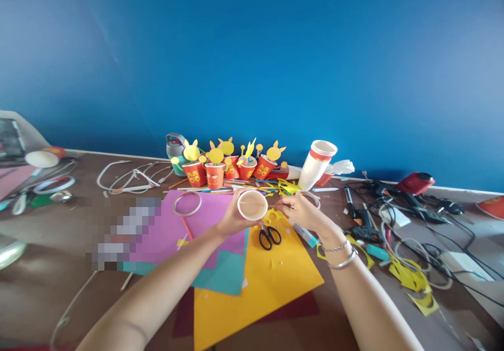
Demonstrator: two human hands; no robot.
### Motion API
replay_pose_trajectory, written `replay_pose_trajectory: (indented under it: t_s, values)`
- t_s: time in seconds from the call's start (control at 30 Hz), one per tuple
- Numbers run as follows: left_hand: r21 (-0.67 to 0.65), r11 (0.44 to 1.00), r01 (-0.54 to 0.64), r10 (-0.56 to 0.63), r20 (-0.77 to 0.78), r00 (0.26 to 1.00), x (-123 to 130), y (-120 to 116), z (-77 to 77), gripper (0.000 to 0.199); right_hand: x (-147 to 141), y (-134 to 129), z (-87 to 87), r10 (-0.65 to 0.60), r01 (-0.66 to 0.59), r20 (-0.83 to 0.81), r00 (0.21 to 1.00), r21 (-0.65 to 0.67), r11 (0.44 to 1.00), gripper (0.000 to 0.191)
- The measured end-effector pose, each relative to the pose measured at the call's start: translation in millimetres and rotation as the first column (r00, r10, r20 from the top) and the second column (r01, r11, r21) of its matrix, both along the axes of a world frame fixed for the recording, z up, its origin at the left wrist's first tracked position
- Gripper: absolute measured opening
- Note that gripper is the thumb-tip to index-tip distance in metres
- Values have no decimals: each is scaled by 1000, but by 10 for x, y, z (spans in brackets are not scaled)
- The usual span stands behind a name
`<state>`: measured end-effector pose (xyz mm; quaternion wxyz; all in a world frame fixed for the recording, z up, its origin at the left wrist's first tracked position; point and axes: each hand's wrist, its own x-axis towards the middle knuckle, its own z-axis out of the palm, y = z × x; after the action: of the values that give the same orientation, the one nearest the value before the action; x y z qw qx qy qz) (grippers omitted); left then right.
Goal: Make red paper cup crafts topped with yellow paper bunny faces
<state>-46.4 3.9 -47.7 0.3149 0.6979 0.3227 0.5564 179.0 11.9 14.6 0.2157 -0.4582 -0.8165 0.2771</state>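
My left hand [232, 218] is wrapped round a paper cup [252, 205], whose open white mouth tilts toward me. To its right, my right hand [305, 212] has its thumb and fingers pinched together just beside the cup. Whatever lies between those fingertips is too small to make out. Below the cup are black-handled scissors [270, 237], lying on a yellow paper sheet [260, 298]. A yellow cut-out scrap [272, 216] sits between the hands. Purple paper [157, 235] and teal paper [224, 272] spread under my left forearm.
Several red cups [214, 176] with yellow paper figures line the blue wall. A leaning stack of white cups [312, 169] stands right of them. A tape roll [187, 204] rests on the purple paper. Cables and a glue gun [366, 227] clutter the right; a white cable [132, 175] coils left.
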Motion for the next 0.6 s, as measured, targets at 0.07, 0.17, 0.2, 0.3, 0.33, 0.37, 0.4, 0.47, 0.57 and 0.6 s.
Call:
replay_pose_trajectory:
  t_s: [0.07, 0.17, 0.2, 0.3, 0.33, 0.37, 0.4, 0.47, 0.57, 0.6]
  values:
    - [-9, 1000, 8, -8, 12, 1000, -3, 0, 4, 78, 0, 1, -1, 3, -3, -1, 1000, -1, 1000, 27]
    - [-34, 999, 24, -23, 26, 999, -6, 2, 11, 79, -5, -10, 24, -22, 22, 12, 1000, 33, 999, 25]
    - [-44, 999, 30, -29, 30, 999, -6, 4, 11, 79, -8, -15, 35, -40, 39, 12, 999, 50, 998, 24]
    - [-52, 998, 34, -32, 42, 999, 0, 13, 4, 78, -15, -24, 59, -75, 74, -1, 997, 78, 994, 21]
    - [-48, 998, 31, -29, 44, 999, 1, 16, 0, 78, -19, -25, 64, -76, 76, -4, 997, 77, 994, 20]
    - [-43, 999, 27, -25, 45, 999, 3, 18, -4, 78, -22, -24, 66, -72, 72, -4, 997, 74, 995, 20]
    - [-38, 999, 23, -21, 46, 999, 3, 19, -6, 78, -26, -24, 68, -66, 66, -3, 998, 70, 995, 21]
    - [-30, 999, 23, -21, 42, 999, 1, 19, -5, 78, -34, -21, 68, -49, 49, 0, 999, 67, 997, 22]
    - [-30, 999, 18, -17, 19, 1000, -4, 15, 1, 78, -38, -14, 55, -23, 23, -4, 1000, 68, 997, 24]
    - [-29, 999, 16, -15, 12, 1000, -6, 16, 0, 77, -35, -9, 45, -16, 16, -6, 1000, 65, 998, 24]
